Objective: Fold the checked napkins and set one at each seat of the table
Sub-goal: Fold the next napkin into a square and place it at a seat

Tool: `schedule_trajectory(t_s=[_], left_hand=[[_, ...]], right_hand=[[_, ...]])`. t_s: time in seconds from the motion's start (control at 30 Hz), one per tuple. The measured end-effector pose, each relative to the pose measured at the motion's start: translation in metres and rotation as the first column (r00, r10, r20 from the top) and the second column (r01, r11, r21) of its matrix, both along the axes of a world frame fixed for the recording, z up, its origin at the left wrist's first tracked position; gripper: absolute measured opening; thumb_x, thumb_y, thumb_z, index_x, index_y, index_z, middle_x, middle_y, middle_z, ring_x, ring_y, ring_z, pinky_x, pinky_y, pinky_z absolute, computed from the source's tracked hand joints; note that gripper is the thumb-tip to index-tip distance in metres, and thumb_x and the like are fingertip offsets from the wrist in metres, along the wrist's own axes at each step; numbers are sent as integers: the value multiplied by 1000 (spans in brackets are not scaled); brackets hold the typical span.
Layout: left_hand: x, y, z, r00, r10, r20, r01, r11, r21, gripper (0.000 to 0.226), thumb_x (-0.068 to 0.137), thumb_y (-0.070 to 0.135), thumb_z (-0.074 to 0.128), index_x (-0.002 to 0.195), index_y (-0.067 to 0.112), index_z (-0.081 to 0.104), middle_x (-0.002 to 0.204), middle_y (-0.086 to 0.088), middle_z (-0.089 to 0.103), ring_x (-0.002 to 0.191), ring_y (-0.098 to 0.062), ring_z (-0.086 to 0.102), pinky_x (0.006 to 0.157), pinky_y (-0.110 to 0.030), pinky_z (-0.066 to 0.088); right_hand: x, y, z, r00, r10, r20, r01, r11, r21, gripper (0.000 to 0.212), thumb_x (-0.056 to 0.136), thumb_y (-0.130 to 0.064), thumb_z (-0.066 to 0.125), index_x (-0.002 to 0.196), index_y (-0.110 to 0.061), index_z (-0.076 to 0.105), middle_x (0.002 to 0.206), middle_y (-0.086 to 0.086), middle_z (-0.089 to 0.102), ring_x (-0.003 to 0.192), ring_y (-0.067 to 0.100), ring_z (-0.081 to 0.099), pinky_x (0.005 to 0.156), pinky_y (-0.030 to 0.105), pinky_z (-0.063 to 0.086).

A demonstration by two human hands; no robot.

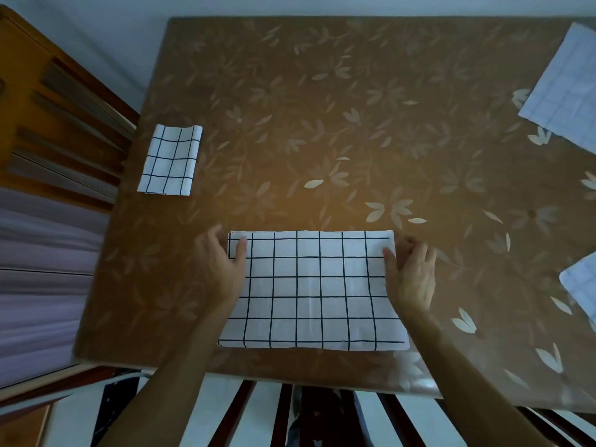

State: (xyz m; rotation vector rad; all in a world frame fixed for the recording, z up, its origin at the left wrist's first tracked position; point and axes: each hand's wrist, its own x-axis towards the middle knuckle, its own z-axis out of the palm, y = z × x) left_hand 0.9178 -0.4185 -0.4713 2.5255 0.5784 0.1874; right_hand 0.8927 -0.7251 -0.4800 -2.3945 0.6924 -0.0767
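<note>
A white napkin with a black check [311,290] lies flat as a wide rectangle near the table's front edge. My left hand [222,267] rests on its far left corner, thumb on top of the cloth. My right hand [411,272] holds its far right corner, thumb on the cloth and fingers at the edge. A small folded checked napkin [169,159] lies by the table's left edge. Two more pale napkins lie at the right: one [564,88] at the far right corner, one [580,282] lower, both cut off by the frame.
The table [322,124] wears a brown cloth with a pale flower print. A wooden chair [58,124] stands at the left side. Another chair's dark slats [283,414] show just below the table's front edge.
</note>
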Motion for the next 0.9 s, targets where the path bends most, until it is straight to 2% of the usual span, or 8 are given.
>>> schedule_trajectory(t_s=[0.07, 0.13, 0.2, 0.27, 0.4, 0.53, 0.63, 0.9], left_hand=[[-5, -11, 7, 986, -156, 60, 149, 984, 100, 45, 96, 39, 57, 132, 12, 51, 128, -9, 54, 119, -24, 50, 97, -38, 44], [-19, -29, 8, 929, -367, 52, 358, 924, 134, 44, 99, 39, 49, 134, 14, 51, 136, -8, 51, 127, -23, 46, 105, -39, 40], [-41, -50, -2, 830, -557, 10, 552, 824, 128, 46, 100, 38, 45, 140, 14, 48, 148, -9, 43, 140, -23, 36, 114, -42, 32], [-59, -65, -21, 749, -659, -60, 659, 733, 172, 50, 101, 34, 42, 146, 12, 43, 156, -12, 35, 147, -26, 27, 118, -47, 27], [-64, -68, -42, 693, -672, -261, 721, 642, 260, 62, 99, 37, 37, 153, 7, 28, 160, -17, 23, 150, -33, 20, 114, -54, 31], [-67, -57, -41, 665, -678, -313, 746, 618, 249, 64, 100, 45, 34, 156, 15, 22, 164, -14, 10, 153, -29, 6, 118, -56, 20], [-69, -48, -38, 670, -649, -361, 740, 622, 256, 73, 98, 59, 34, 157, 21, 16, 165, -12, 3, 153, -27, 1, 120, -57, 12], [-81, -17, -38, 646, -651, -398, 761, 594, 261, 84, 92, 67, 38, 157, 19, 18, 165, -12, 3, 153, -26, 3, 118, -58, 15]], right_hand=[[-8, 11, 6, 977, 155, 149, -131, 979, -156, 34, 96, -25, 60, 123, -5, 54, 112, 15, 55, 100, 31, 53, 90, 41, 42], [-18, 32, 10, 912, 358, 198, -315, 924, -216, 31, 94, -15, 59, 123, -6, 56, 124, 14, 56, 113, 30, 51, 104, 31, 29], [-25, 61, 12, 847, 513, 137, -492, 855, -163, 35, 97, -14, 52, 131, -8, 52, 142, 13, 47, 131, 28, 43, 110, 34, 29], [-30, 89, 5, 784, 621, 9, -614, 777, -141, 45, 100, -19, 38, 143, -9, 42, 157, 12, 30, 146, 27, 27, 116, 40, 23], [-31, 107, -23, 686, 714, -141, -726, 660, -193, 57, 98, -27, 27, 151, -7, 30, 161, 12, 19, 150, 26, 14, 119, 47, 26], [-36, 93, -39, 665, 717, -210, -747, 630, -211, 60, 104, -41, 23, 155, -11, 17, 164, 8, 7, 152, 21, 0, 121, 43, 12], [-42, 78, -38, 646, 714, -270, -762, 585, -278, 63, 104, -48, 20, 156, -14, 14, 164, 9, 3, 152, 22, -2, 121, 44, 10], [-65, 44, -36, 735, 618, -280, -678, 676, -289, 68, 101, -52, 29, 156, -15, 14, 164, 10, 5, 152, 23, 1, 122, 44, 13]])
